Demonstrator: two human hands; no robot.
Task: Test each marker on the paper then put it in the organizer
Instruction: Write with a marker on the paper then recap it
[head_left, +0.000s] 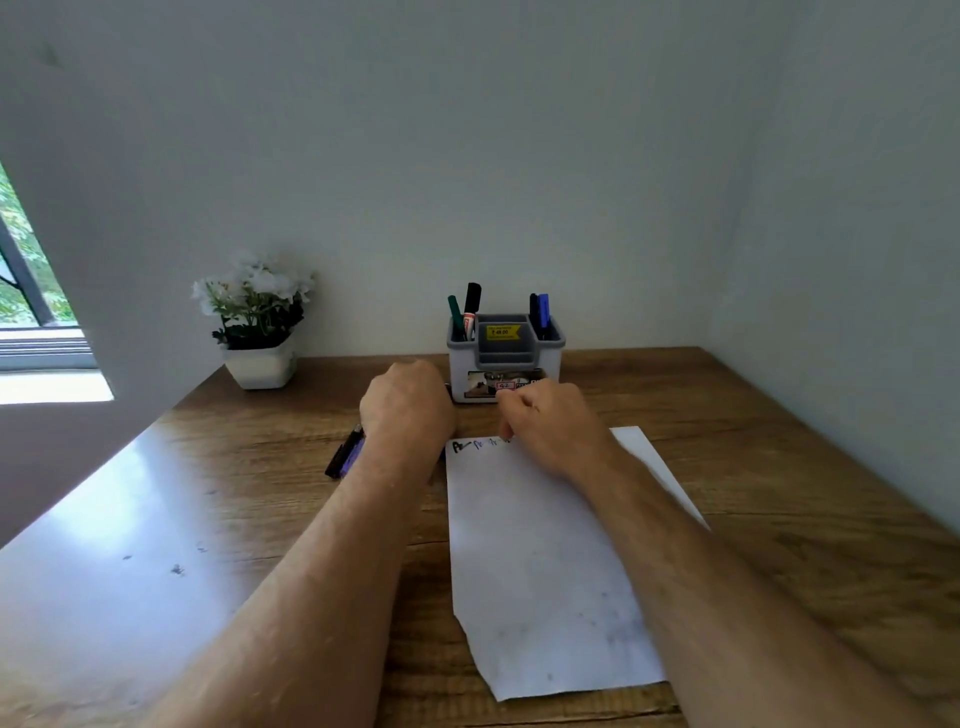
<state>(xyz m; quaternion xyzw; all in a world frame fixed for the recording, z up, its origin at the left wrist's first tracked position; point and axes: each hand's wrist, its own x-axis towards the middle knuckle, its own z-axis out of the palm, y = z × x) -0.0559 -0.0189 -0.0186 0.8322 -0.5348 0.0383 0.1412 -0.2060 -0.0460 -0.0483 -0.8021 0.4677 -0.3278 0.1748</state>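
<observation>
On our wooden desk (753, 467), from the left: a white pot of white flowers (258, 322), a purple-and-black marker (345, 451) lying beside our left wrist, and our left hand (408, 405), fingers curled under, though we cannot tell what it grips. Behind our hands stands the grey-and-white plastic organizer (506, 358), with green, black and blue markers upright in its end compartments. Our right hand (550, 423) rests, fingers bunched, at the top edge of the white sheet of paper (545, 571), beside scribbled test marks (470, 446); any marker in it is hidden.
</observation>
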